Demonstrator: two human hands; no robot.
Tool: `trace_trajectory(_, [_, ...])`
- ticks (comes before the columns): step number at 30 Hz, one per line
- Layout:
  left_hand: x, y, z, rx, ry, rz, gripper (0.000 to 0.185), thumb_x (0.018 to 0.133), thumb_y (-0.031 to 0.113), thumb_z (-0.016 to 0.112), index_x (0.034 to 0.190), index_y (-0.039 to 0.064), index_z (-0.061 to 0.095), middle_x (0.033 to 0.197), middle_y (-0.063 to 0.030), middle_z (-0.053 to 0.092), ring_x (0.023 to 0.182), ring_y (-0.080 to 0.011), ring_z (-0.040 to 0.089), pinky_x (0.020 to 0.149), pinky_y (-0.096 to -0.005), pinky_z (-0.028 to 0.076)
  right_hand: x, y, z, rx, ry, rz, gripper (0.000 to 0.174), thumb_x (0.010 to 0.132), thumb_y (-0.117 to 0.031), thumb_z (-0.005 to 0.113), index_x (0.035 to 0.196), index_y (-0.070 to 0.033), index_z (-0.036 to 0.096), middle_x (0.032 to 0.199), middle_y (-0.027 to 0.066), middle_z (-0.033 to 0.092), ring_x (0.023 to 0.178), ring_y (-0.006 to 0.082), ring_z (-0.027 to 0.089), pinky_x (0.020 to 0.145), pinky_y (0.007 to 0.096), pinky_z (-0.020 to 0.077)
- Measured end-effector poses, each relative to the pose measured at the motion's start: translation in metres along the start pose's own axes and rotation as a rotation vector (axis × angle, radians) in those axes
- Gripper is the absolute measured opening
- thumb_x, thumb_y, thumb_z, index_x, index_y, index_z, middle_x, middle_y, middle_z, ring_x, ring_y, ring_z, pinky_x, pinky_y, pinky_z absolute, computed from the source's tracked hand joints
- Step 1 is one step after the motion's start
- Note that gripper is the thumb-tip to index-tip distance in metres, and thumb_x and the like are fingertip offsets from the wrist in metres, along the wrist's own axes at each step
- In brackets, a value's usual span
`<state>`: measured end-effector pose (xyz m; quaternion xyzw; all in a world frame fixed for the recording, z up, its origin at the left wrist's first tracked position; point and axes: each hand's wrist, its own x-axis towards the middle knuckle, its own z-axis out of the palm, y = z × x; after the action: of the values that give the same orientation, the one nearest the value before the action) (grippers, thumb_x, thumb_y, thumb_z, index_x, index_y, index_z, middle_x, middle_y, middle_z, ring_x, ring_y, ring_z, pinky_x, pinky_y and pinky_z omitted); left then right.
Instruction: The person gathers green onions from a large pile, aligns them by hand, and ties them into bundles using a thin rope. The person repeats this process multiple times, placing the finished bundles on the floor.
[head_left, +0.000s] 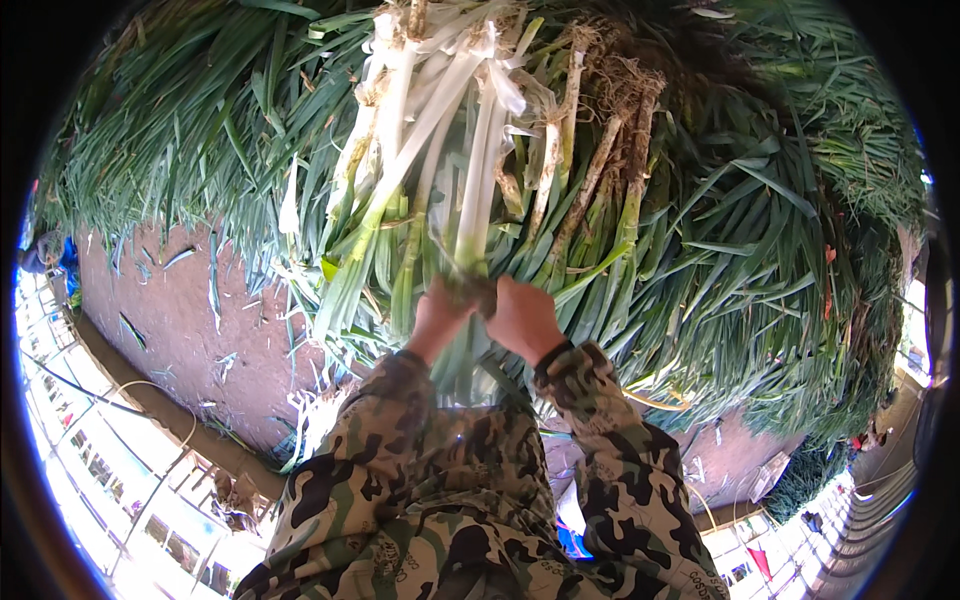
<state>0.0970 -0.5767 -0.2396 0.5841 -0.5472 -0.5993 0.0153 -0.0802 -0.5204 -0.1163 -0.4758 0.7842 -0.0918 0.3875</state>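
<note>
My left hand (442, 311) and my right hand (523, 315) are close together in front of my body, both closed around a blurred brownish strand or outer leaf at the green part of a leek or large green onion (474, 180). Its white shank points away from me and its green leaves hang toward my lap. Beyond my hands lie peeled white stalks (390, 105). To their right are unpeeled stalks (592, 172) with soil-brown skins and root tufts (634, 82). What exactly each hand grips is blurred.
A large heap of green leaves (750, 300) spreads on both sides. Brown ground (195, 330) with leaf scraps lies at the left. A yellow strap or band (660, 403) shows by my right sleeve. A metal-framed structure (142, 480) stands at the lower left.
</note>
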Motion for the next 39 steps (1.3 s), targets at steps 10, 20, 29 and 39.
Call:
trace_trajectory(10, [-0.024,0.083,-0.080,0.380,0.160,0.108,0.055,0.080,0.039,0.086,0.120,0.005,0.068,0.107,-0.0156,0.076,0.095,-0.0308,0.073,0.085,-0.0433,0.057,0.035,0.005,-0.047,0.104,0.330,0.235,0.036,0.099,-0.034,0.062,0.098,0.002,0.067,0.077,0.0247,0.072,0.075,0.0449,0.072,0.073,0.0548,0.0568])
trace_trajectory(20, [-0.003,0.092,-0.138,0.888,0.536,0.280,0.062,0.086,0.020,0.079,0.140,0.001,0.054,0.134,-0.0246,0.059,0.125,-0.0397,0.058,0.103,-0.0517,0.050,-0.042,0.043,-0.058,0.201,-0.166,0.325,0.024,0.096,-0.030,0.065,0.108,-0.009,0.070,0.092,0.0197,0.074,0.084,0.0377,0.072,0.076,0.0486,0.0573])
trace_trajectory(29, [-0.009,0.051,0.066,0.393,-0.089,0.196,0.052,0.093,0.029,0.074,0.127,-0.009,0.060,0.118,-0.0256,0.072,0.109,-0.0400,0.072,0.095,-0.0487,0.057,-0.010,0.104,-0.091,0.268,0.236,0.354,0.033,0.092,-0.033,0.069,0.092,-0.001,0.070,0.081,0.0257,0.071,0.080,0.0470,0.071,0.073,0.0532,0.0577])
trace_trajectory(39, [0.032,0.066,0.082,0.505,-0.106,0.070,0.080,0.083,0.055,0.078,0.137,-0.001,0.059,0.112,-0.0304,0.073,0.104,-0.0457,0.072,0.093,-0.0508,0.057,-0.066,0.111,-0.059,0.497,0.204,0.398,0.038,0.090,-0.033,0.074,0.109,-0.002,0.065,0.093,0.0258,0.074,0.091,0.0458,0.072,0.079,0.0512,0.0581])
